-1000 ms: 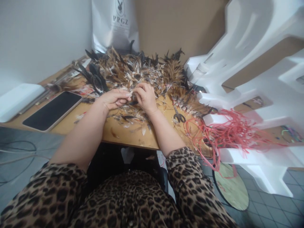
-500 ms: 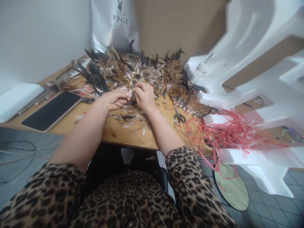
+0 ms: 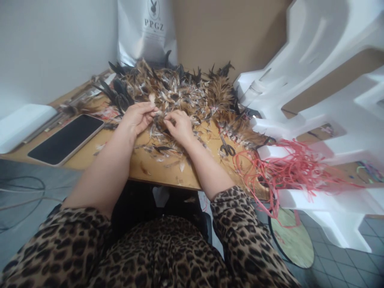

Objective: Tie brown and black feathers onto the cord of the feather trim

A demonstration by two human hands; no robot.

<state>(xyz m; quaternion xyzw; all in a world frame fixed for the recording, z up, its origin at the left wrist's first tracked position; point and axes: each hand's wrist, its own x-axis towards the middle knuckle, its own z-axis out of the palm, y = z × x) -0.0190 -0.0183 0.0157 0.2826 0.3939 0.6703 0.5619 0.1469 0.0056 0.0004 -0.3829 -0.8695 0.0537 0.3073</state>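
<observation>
My left hand [image 3: 139, 117] is closed in a pinch, and a small pale feather [image 3: 152, 98] stands up from its fingertips. A short gap to the right is my right hand [image 3: 181, 127], its thumb and fingertips pressed together over the feathers; whatever they hold is too small to make out. Beyond both hands spreads a large heap of brown, white and black feathers [image 3: 177, 86]. Loose feathers [image 3: 168, 149] also lie on the wooden table below my hands.
To the left a phone [image 3: 66, 139] lies beside a white box [image 3: 27, 126]. Black-handled scissors [image 3: 227, 149] rest right of my right forearm. Tangled red ribbon [image 3: 295, 166] hangs over white foam pieces [image 3: 336, 204] at the right. A silver bag [image 3: 147, 36] stands behind the heap.
My hands, close together before, have moved apart. The left has gone a little left and up, with the pale feather now showing above its fingertips. The right has dropped slightly.
</observation>
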